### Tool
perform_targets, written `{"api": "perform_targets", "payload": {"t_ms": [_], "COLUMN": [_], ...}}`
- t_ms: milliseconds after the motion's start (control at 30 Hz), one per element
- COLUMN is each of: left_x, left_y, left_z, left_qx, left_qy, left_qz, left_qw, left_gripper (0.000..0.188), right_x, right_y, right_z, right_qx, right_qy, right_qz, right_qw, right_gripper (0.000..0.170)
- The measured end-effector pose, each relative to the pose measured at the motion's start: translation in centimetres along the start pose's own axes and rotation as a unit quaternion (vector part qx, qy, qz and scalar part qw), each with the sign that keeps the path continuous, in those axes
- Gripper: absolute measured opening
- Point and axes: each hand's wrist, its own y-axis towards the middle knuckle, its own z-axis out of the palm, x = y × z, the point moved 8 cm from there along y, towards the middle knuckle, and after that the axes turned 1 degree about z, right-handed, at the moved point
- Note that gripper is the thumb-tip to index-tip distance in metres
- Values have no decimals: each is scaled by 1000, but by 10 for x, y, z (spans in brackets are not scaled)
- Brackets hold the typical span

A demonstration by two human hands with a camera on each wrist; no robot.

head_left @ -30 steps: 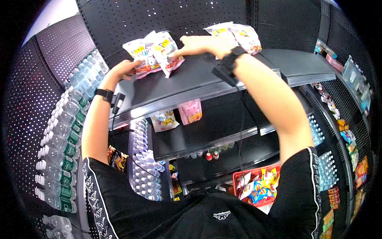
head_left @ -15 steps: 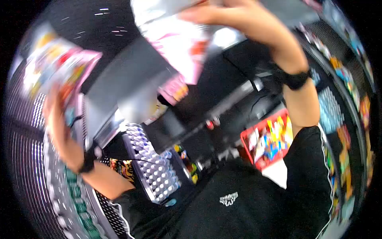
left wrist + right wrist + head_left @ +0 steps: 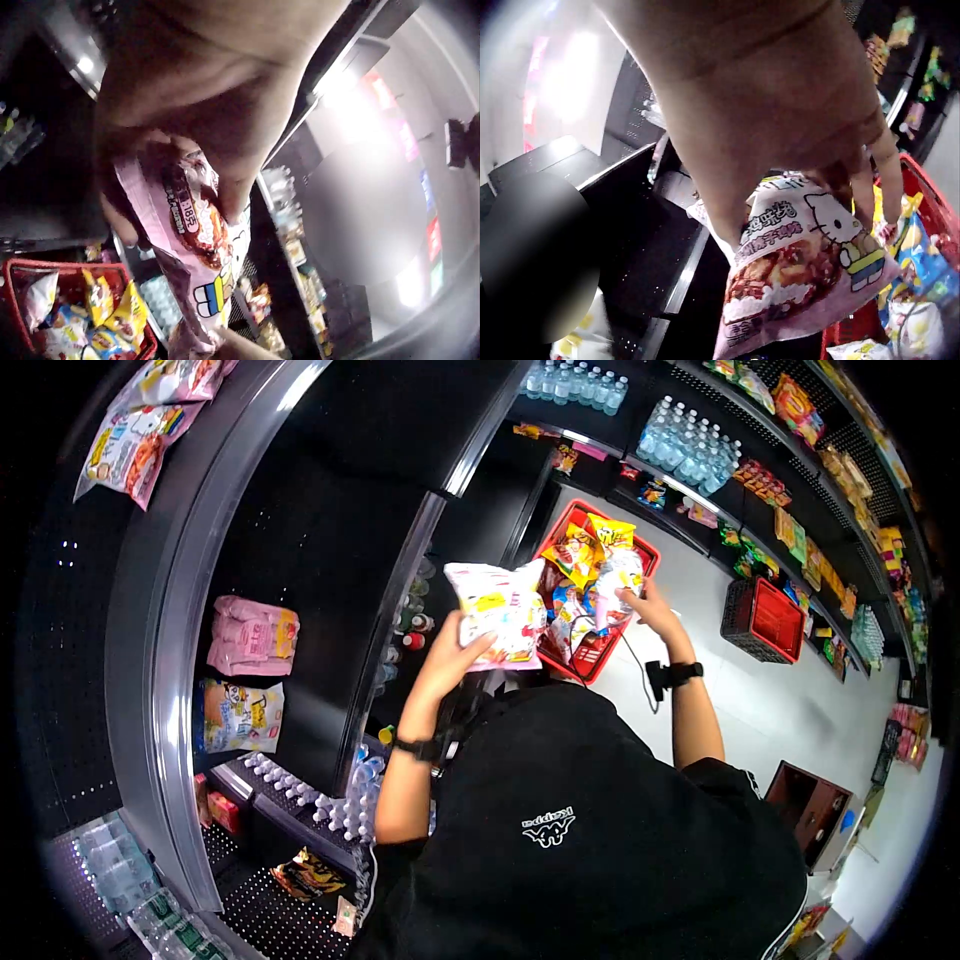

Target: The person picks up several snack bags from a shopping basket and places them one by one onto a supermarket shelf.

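Observation:
My left hand (image 3: 447, 662) grips a white and pink snack bag (image 3: 500, 605) by its side. Its pink back and printed label show in the left wrist view, with fingers (image 3: 120, 221) wrapped round it. My right hand (image 3: 657, 618) holds a second white and pink snack bag (image 3: 799, 262), printed with a cartoon cat and food, with the thumb on one side and fingers on the other. Both bags hang close over a red basket (image 3: 650, 553), the right one overlapping its contents. Inside lie several yellow, blue and white snack bags (image 3: 575, 555).
A black shelf (image 3: 165, 610) runs along the left, bearing white and pink bags (image 3: 135, 445) on top. Lower down sit a pink pack (image 3: 253, 637) and a white bag (image 3: 243, 715). Another red and black basket (image 3: 765, 622) stands on the white floor (image 3: 690, 680). Bottles (image 3: 688, 448) line the far shelf.
Both hands have lifted a bag each off the top shelf and brought them down to the red basket. The head view has swung right and down towards the floor.

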Motion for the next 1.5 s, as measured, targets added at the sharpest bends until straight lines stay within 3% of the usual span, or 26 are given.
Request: {"api": "perform_targets", "payload": {"t_ms": [67, 167, 200, 233, 267, 333, 400, 467, 567, 667, 733, 800, 867, 933, 1000, 1067, 1100, 1167, 1233, 1267, 1333, 1400, 1467, 1500], "left_x": [30, 71, 86, 91, 90, 55, 68, 100, 120, 140, 146, 151, 158, 162, 164, 184, 193, 224, 241, 250, 280, 266, 271, 277], "left_y": [46, 95, 106, 112, 111, 78, 52, 27, -22, -71, -95, -119, -137, -153, -174, -195, -202, -217, -226, -228, -225, -221, -209, -203], "left_z": [34, 79, 85, 85, 80, 65, 43, 11, -34, -61, -68, -67, -63, -59, -60, -60, -60, -59, -51, -49, -49, -45, -45, -45], "left_qx": [50, 132, 141, 127, 109, 75, 59, 9, -111, -207, -258, -303, -317, -322, -358, -406, -420, -436, -427, -416, -340, -379, -339, -317], "left_qy": [-6, 24, 16, 20, 24, -101, -106, -84, -108, -153, -182, -209, -220, -233, -237, -270, -276, -272, -298, -316, -369, -320, -297, -285], "left_qz": [-9, -55, -69, -41, -11, -36, -94, -127, -161, -151, -133, -119, -96, -91, -71, -73, -86, -90, -127, -132, -83, -186, -220, -243], "left_qw": [999, 989, 988, 991, 994, 991, 988, 988, 975, 954, 940, 922, 917, 913, 900, 870, 860, 853, 844, 843, 861, 848, 865, 871], "left_gripper": [58, 76, 71, 69, 67, 62, 46, 38, 38, 37, 36, 35, 35, 37, 38, 34, 33, 32, 36, 37, 39, 41, 41, 41], "right_x": [-30, -16, -4, -2, 13, 58, 143, 271, 417, 520, 581, 645, 695, 731, 762, 754, 757, 734, 689, 667, 611, 517, 426, 377], "right_y": [30, 27, 29, 31, 30, 34, 28, -30, -96, -127, -118, -101, -88, -57, -17, -45, -38, -58, -119, -146, -132, -133, -86, -70], "right_z": [8, 9, 7, 3, -2, -15, -35, -47, -38, 3, 55, 112, 155, 191, 231, 207, 203, 178, 111, 69, 10, -31, -56, -60], "right_qx": [-27, -64, -76, -59, -42, -1, -6, 7, 19, 13, 31, -29, -26, 49, 99, 14, 11, 181, 200, 141, 72, 81, 32, 17], "right_qy": [17, -26, -42, -22, 20, 1, -56, -31, -59, -133, -170, -237, -276, -265, -260, -267, -229, -164, -85, -28, 51, 176, -32, -26], "right_qz": [-51, -106, -131, -95, -124, -171, -306, -417, -589, -696, -706, -715, -667, -635, -630, -665, -674, -639, -670, -721, -659, -648, -557, -478], "right_qw": [998, 992, 988, 993, 991, 985, 951, 908, 806, 706, 687, 657, 692, 724, 725, 697, 702, 729, 710, 678, 747, 736, 829, 878], "right_gripper": [76, 73, 72, 66, 60, 53, 49, 47, 48, 58, 73, 90, 104, 110, 103, 97, 92, 73, 55, 46, 47, 53, 44, 47]}}
